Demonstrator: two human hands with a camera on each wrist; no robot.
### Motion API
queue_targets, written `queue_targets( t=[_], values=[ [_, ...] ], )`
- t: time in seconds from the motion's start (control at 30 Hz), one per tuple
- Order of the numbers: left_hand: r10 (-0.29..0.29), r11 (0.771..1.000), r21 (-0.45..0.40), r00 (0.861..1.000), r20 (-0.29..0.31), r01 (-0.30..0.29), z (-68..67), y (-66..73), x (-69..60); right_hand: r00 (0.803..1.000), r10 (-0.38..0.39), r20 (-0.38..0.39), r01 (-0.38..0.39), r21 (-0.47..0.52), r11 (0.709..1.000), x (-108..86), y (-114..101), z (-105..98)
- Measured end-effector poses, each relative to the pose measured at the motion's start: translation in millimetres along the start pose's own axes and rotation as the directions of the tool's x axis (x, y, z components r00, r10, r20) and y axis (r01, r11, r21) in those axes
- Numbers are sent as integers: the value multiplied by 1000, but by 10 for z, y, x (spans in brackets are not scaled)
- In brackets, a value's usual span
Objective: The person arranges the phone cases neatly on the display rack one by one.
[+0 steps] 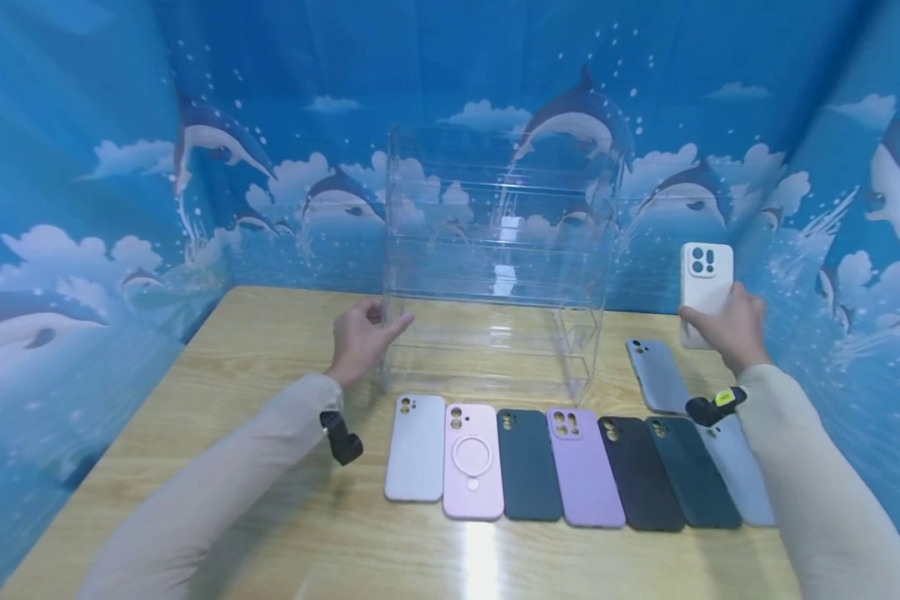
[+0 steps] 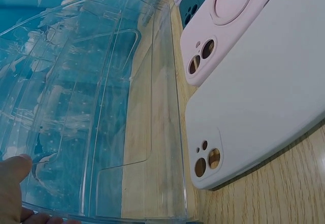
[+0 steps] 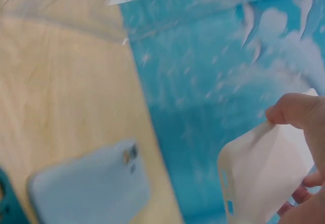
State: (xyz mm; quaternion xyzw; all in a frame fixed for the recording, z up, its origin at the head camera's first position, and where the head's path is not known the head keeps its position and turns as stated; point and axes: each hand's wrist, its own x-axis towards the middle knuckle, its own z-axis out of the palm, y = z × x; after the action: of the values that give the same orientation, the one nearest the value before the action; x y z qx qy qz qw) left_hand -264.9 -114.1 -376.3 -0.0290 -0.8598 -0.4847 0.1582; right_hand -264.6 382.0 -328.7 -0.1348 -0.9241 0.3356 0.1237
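A clear plastic tiered display rack (image 1: 495, 296) stands on the table. At its left side is my left hand (image 1: 363, 337), thumb in front of the side panel and fingers at its outer face. In the left wrist view, the thumb (image 2: 15, 168) lies against the clear rack (image 2: 91, 117). Off the rack's right side, my right hand (image 1: 731, 325) holds up a white phone case (image 1: 708, 283), camera cutouts at the top. The right wrist view shows the thumb on the edge of that white case (image 3: 269, 173) and fingers underneath.
A row of phone cases lies in front of the rack, including white (image 1: 414, 450), pink with a ring (image 1: 472, 487), dark green (image 1: 528, 467), purple (image 1: 587, 475) and black (image 1: 641, 475). A grey-blue case (image 1: 658, 375) lies behind. Dolphin-print curtains (image 1: 292, 208) surround the table.
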Motion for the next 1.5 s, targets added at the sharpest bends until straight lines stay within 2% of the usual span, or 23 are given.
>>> queue_targets(
  t=[0.23,0.67,0.93,1.1,1.23,1.5],
  values=[
    [0,1000,15,1000,9,0,20,-13,18,996,-84,-17,86,104,991,-39,-497,-52],
    [-8,999,41,1000,7,7,14,8,1,981,-158,-114,176,168,970,-180,-1462,-37],
    [-9,999,41,1000,11,9,14,27,-2,970,-214,-113,233,202,951,-206,-2036,109],
    [14,998,56,1000,5,-15,16,36,-4,968,-230,-100,247,212,945,-202,-2335,245],
    [30,997,68,1000,3,-31,14,39,-2,971,-225,-85,239,226,945,-181,-2541,334],
    [19,998,66,1000,16,-20,14,34,-12,972,-223,-68,233,255,938,-165,-2841,497]
  ],
)
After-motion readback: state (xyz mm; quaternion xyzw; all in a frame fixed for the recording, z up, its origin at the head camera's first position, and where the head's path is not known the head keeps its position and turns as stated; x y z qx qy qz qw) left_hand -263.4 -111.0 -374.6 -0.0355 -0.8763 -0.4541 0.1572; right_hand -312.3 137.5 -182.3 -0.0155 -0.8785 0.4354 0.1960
